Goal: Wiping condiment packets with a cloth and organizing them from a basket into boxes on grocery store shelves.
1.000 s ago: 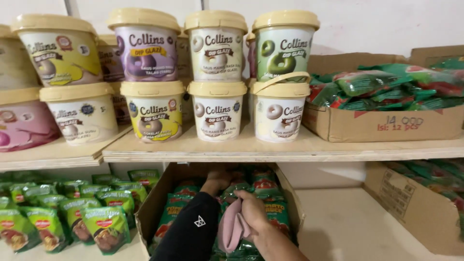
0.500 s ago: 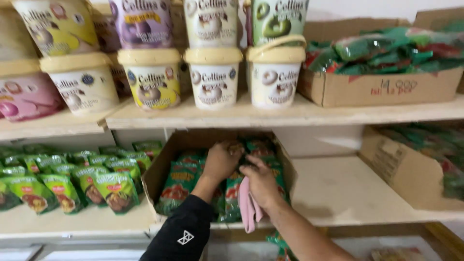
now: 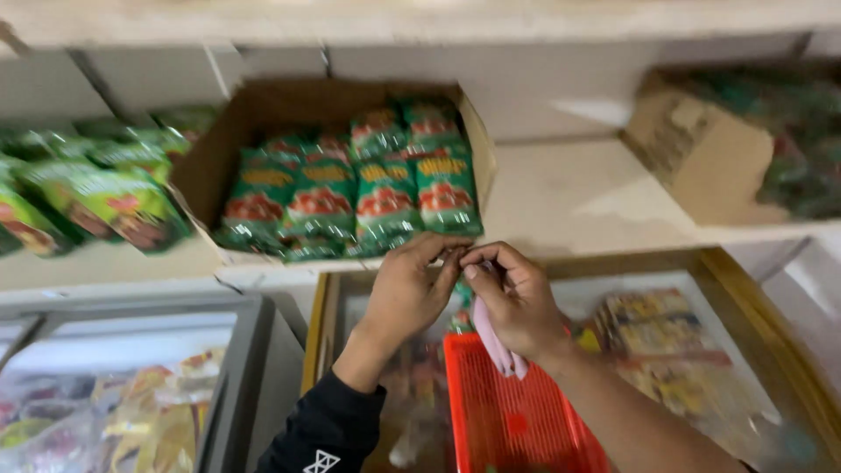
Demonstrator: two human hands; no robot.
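Both hands raised in front of the lower shelf edge, fingertips meeting just below the open cardboard box [image 3: 263, 114]. Left hand [image 3: 407, 293], in a black sleeve, fingers curled together with thumb and forefinger pinched at the meeting point; what exactly sits between them too small and blurred to tell. Right hand [image 3: 517, 302] likewise pinched at the tips, the remaining fingers folded over a pink cloth [image 3: 495, 337] that hangs down from the palm. Pinch point touching or just short of the bottom edge of the front green packets [image 3: 385, 206]; cannot tell which.

Box tilted forward on the shelf [image 3: 578, 193], filled with green packets in about four columns, exact count unclear. To the left, a loose row of similar green packets [image 3: 105, 197], leaning. To the right, a second cardboard box [image 3: 701, 153], blurred, holding more green packs. Directly beneath the hands, one red plastic basket [image 3: 512, 412], resting over a glass-topped freezer [image 3: 745, 350] with wrapped goods under the pane. Another glass-lidded freezer [image 3: 114, 385] at lower left. Nothing between hands and box front.
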